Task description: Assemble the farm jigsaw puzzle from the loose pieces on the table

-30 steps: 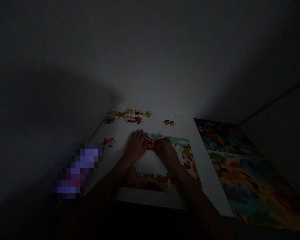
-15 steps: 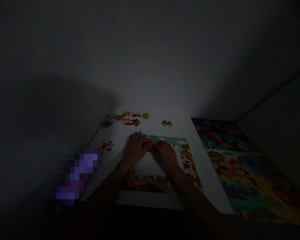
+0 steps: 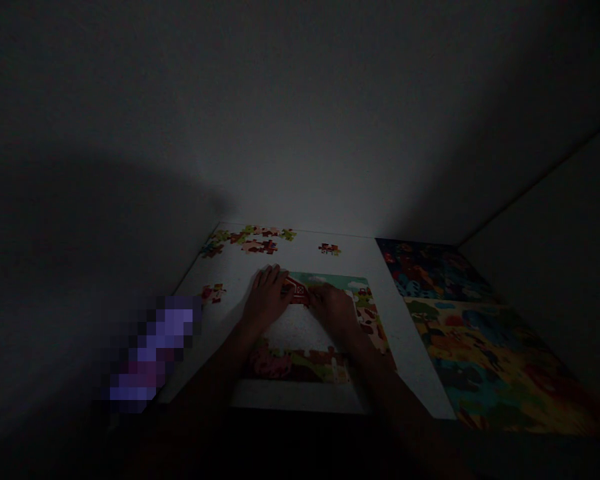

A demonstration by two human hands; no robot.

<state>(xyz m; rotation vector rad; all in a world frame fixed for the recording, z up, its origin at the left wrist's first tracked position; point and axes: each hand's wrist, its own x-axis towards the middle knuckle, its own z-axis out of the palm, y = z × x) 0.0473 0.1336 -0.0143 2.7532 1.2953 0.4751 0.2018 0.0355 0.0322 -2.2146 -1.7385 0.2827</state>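
A partly assembled jigsaw puzzle (image 3: pixel 300 365) with a farm picture lies on a white board. Its border strips show along the top, right and bottom. Near the top, a red barn section (image 3: pixel 299 293) sits between my hands. My left hand (image 3: pixel 267 297) rests flat over the upper left of the puzzle, fingers stretched out and thumb at the barn's left side. On the other side, my right hand (image 3: pixel 334 308) has its fingers curled, pinching at the barn's right edge. The dim light and the fingers hide the piece's outline there.
Several loose puzzle pieces (image 3: pixel 260 245) lie at the board's (image 3: pixel 415 380) far left, with more pieces (image 3: pixel 214 293) at the left edge and a small joined group (image 3: pixel 329 249) behind the puzzle. Two finished pictures, one dark (image 3: pixel 425 270) and one yellow (image 3: pixel 485 340), lie on the right.
The whole view has shifted slightly. My right fingers have moved a little at the barn's edge, and more of the barn shows between my hands. My left hand stays in place.
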